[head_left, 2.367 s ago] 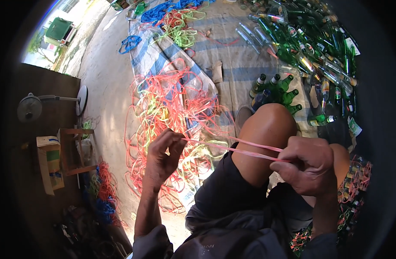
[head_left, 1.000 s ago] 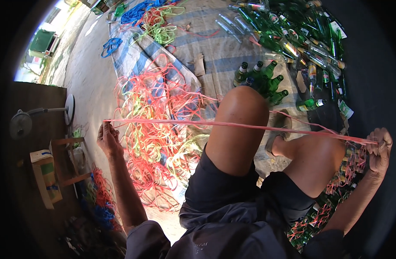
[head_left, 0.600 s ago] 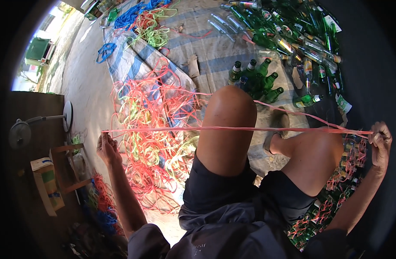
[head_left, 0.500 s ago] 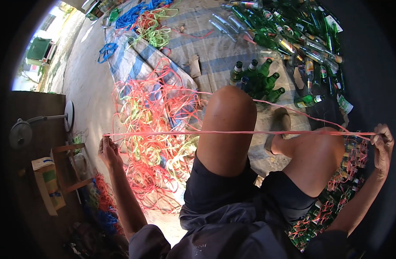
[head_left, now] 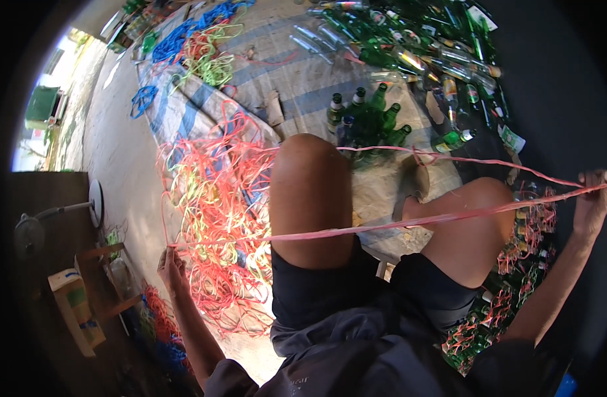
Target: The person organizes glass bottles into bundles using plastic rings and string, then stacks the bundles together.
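Observation:
Far out to the left, my left hand (head_left: 173,268) is closed on one end of a stretched bundle of pink plastic string (head_left: 343,231). My right hand (head_left: 591,198) is raised at the far right, its fingers closed round the other end. The bundle runs across above my thighs, slanting up to the right. A separate pink strand sags from the right hand past my knees toward the left. Below and beside the left hand spreads a tangled heap of pink and light green string (head_left: 217,225) on the striped sheet. My knees hide part of the heap and strand.
Green bottles (head_left: 376,116) stand upright in a cluster beyond my knees, and one green bottle (head_left: 454,140) lies beside them. A pile of loose bottles (head_left: 422,59) covers the far right. Blue string (head_left: 184,36) lies at the far left. A wooden chair frame (head_left: 108,264) stands at left.
My right hand has risen slightly and my left hand has dropped, so the string bundle now slants. The view has shifted, and the separate strand spans more widely above the bundle.

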Demonstrator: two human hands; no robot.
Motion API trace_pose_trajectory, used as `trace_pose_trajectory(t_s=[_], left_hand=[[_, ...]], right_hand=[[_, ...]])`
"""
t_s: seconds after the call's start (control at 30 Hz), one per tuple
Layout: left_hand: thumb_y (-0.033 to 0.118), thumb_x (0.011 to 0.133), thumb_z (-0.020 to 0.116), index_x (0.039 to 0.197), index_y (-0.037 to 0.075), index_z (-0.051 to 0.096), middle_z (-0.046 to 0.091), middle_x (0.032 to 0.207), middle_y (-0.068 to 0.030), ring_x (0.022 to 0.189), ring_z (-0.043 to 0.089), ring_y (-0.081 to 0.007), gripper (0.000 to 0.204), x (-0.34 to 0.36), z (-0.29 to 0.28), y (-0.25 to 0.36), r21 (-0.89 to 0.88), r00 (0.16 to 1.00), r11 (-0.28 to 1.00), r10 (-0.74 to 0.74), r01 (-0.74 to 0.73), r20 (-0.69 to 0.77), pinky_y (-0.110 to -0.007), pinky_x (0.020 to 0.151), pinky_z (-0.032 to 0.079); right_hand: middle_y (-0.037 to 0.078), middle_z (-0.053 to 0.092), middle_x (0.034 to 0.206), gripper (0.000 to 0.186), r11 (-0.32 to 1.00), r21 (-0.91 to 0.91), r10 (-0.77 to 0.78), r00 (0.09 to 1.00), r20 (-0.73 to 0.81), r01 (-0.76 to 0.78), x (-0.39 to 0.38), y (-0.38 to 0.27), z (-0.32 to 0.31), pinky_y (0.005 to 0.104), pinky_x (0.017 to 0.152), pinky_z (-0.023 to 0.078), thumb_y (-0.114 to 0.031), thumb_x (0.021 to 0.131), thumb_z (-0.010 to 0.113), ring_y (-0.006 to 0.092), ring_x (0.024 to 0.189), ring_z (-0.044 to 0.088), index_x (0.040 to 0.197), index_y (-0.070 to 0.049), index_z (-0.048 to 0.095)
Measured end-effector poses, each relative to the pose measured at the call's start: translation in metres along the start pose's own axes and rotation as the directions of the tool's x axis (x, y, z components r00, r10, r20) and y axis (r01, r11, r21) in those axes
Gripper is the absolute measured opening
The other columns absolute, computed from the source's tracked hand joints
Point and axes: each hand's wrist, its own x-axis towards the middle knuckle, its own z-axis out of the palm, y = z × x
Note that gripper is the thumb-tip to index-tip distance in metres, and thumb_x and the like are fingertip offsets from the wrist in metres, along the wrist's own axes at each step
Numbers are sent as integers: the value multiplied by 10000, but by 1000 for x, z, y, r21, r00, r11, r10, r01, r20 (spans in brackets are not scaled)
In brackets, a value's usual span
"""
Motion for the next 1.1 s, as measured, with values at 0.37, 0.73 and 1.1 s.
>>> trace_pose_trajectory(t_s=[0.37,0.73,1.1], left_hand=[[84,1002,586,1330,50,643,660,1321,-86,1047,655,-176,335,47,22,20,674,822,478,240,-564,517,-312,868,502],[3,837,734,1251,43,671,658,1238,-137,1041,671,-266,421,-208,340,164,-139,56,552,322,-822,945,-355,889,557],[100,863,712,1093,10,677,689,991,-155,952,680,-372,250,-213,391,48,-181,-158,326,93,-928,983,-438,832,546]], right_hand=[[-5,354,729,334,794,600,49,995,90,-93,-26,-73,109,277,643,284,-242,976,694,118,683,269,965,60,551],[-30,395,664,528,809,575,-63,953,295,-125,-34,-99,118,287,559,213,-507,887,753,108,613,249,921,14,678],[-14,403,697,548,822,539,-70,908,413,-182,-41,-99,112,292,573,225,-517,890,751,109,631,267,954,22,676]])
